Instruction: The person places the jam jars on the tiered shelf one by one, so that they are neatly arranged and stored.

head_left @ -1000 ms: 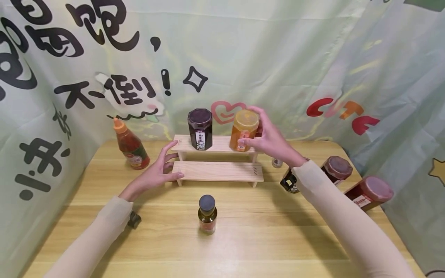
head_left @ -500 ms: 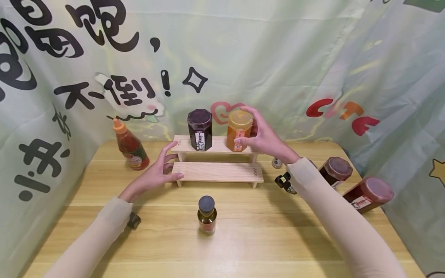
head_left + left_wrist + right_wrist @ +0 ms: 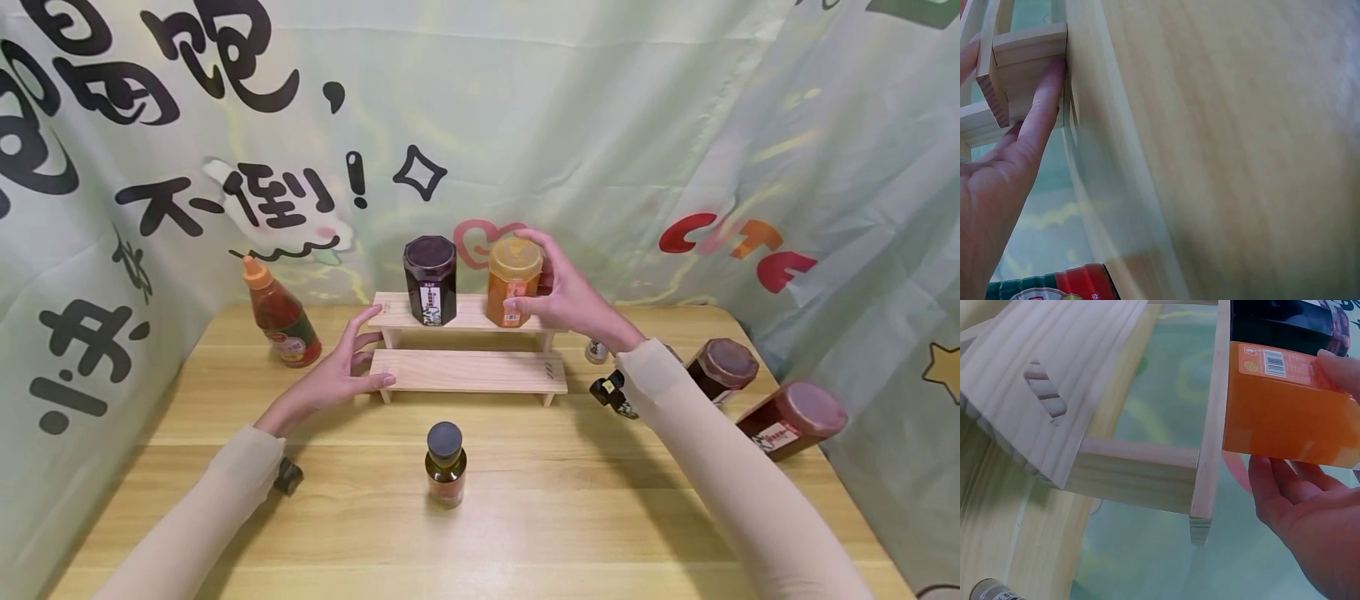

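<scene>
A two-tier wooden rack (image 3: 465, 371) stands toward the back of the table. On its upper tier is a jar of dark purple contents (image 3: 431, 279), with an orange jar (image 3: 504, 287) to its right. My right hand (image 3: 566, 296) grips the orange jar from the right, thumb on its front and fingers around the far side. In the right wrist view the base of this jar (image 3: 1285, 419) meets the upper board. My left hand (image 3: 348, 367) holds the rack's left end, thumb at the lower board's front; fingers (image 3: 1041, 112) reach along the side support in the left wrist view.
A red sauce bottle with an orange cap (image 3: 281, 317) stands left of the rack. In front is a dark-capped bottle (image 3: 447, 475). Beyond my right forearm are two dark red jars (image 3: 723, 367) (image 3: 795, 417) and a small bottle (image 3: 597, 352). A printed curtain (image 3: 570, 125) hangs behind.
My right hand has shifted the orange jar slightly left along the upper tier, nearer the purple jar, then nearly stopped. The left hand has stayed at the rack's end.
</scene>
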The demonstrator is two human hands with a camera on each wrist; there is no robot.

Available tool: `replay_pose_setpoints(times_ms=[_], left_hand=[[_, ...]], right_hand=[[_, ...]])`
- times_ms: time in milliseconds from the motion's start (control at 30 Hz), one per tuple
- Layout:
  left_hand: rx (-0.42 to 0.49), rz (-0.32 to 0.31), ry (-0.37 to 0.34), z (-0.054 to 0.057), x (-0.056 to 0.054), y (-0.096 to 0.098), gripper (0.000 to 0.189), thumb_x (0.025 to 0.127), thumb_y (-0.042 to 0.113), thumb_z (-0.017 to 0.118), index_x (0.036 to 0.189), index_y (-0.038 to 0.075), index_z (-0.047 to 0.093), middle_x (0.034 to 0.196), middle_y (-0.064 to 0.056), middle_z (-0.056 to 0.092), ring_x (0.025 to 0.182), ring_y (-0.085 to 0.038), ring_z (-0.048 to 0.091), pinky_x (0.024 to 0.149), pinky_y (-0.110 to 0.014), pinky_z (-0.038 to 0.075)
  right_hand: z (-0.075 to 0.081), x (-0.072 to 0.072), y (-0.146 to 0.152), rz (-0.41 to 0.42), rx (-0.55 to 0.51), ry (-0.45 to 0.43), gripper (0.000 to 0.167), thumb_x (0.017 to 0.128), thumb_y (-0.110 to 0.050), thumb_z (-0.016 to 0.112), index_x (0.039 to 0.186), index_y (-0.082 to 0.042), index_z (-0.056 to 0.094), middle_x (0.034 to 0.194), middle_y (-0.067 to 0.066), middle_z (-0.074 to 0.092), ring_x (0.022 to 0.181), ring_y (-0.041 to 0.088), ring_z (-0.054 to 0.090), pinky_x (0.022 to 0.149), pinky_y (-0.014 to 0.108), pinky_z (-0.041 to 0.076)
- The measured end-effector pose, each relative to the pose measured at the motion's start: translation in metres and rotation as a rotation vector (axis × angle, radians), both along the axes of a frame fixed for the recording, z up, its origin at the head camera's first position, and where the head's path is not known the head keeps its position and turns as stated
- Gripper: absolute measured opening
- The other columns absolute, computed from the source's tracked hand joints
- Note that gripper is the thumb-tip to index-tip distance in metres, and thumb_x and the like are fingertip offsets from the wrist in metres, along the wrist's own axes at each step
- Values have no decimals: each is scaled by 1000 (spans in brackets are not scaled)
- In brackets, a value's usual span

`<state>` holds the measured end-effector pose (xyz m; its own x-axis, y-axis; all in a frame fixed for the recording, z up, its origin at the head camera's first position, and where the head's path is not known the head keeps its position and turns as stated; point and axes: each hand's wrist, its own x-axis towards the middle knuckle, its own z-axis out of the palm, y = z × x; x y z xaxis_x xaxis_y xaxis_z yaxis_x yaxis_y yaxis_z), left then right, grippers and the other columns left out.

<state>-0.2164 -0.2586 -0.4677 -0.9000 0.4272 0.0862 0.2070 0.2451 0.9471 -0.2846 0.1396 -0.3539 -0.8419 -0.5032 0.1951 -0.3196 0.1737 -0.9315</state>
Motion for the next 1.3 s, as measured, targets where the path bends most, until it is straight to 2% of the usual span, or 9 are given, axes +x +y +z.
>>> replay_pose_setpoints(times_ms=[100, 200, 300, 400, 533, 700, 900, 1100, 1300], left_hand=[[-4, 1, 2, 0, 0, 0, 113, 98, 6, 83, 173, 41, 6, 173, -29, 23, 154, -54, 33, 119, -72, 33], [-6, 5, -2, 0, 0, 1, 113, 98, 6, 83, 173, 42, 7, 173, -29, 24, 154, -54, 33, 119, -71, 33], [-6, 10, -6, -1, 0, 0, 112, 98, 7, 83, 173, 41, 7, 173, -29, 24, 154, -54, 33, 120, -71, 33], [-7, 10, -3, -2, 1, -1, 111, 99, 8, 83, 173, 41, 7, 173, -29, 23, 155, -55, 31, 120, -73, 31], [-10, 9, 3, -1, 1, -2, 110, 100, 7, 81, 173, 41, 7, 173, -30, 23, 155, -55, 31, 120, -72, 30], [-21, 0, 15, 0, 0, -3, 110, 100, 6, 81, 173, 41, 6, 174, -29, 22, 155, -53, 31, 121, -71, 31], [-31, -11, 9, 0, -2, -4, 112, 100, 7, 82, 173, 42, 5, 174, -29, 21, 155, -54, 31, 120, -71, 32], [-10, -31, -19, 2, -3, -4, 115, 98, 6, 84, 173, 42, 5, 174, -29, 22, 155, -53, 32, 119, -70, 34], [-13, -32, -68, 2, -2, -6, 117, 97, 11, 86, 171, 48, 4, 172, -30, 25, 154, -53, 33, 118, -71, 35]], right_hand=[[1, 2, 3, -17, 7, -5, 106, 93, -1, 86, 172, -28, 21, 147, 18, 57, 126, 38, 65, 103, 54, 57], [3, 6, 7, -38, 12, -2, 108, 94, -7, 86, 173, -27, 15, 159, 18, 48, 140, 38, 55, 115, 58, 47], [5, 11, 13, -70, 14, 8, 102, 98, -15, 83, 173, -26, 15, 168, 16, 38, 151, 37, 44, 123, 60, 35], [8, 16, 21, -98, 8, 42, 93, 101, -16, 78, 172, -22, 18, 171, 17, 33, 155, 38, 39, 125, 63, 30], [13, 25, 33, -129, -13, 75, 85, 104, -13, 75, 171, -18, 23, 171, 19, 34, 155, 35, 40, 125, 63, 30], [20, 41, 52, -164, -41, 97, 77, 106, -11, 73, 169, -21, 30, 169, 14, 39, 154, 31, 42, 124, 59, 34], [19, 60, 80, -228, 12, 181, 68, 108, -11, 70, 166, -24, 37, 163, 8, 47, 150, 30, 47, 122, 54, 40], [8, 81, 109, -304, 26, 242, 63, 108, -6, 67, 164, -18, 41, 160, 9, 51, 147, 29, 51, 117, 30, 45], [-13, 97, 130, -363, 26, 253, 63, 106, -1, 67, 163, -13, 42, 159, 7, 50, 147, 25, 50, 116, 24, 42]])
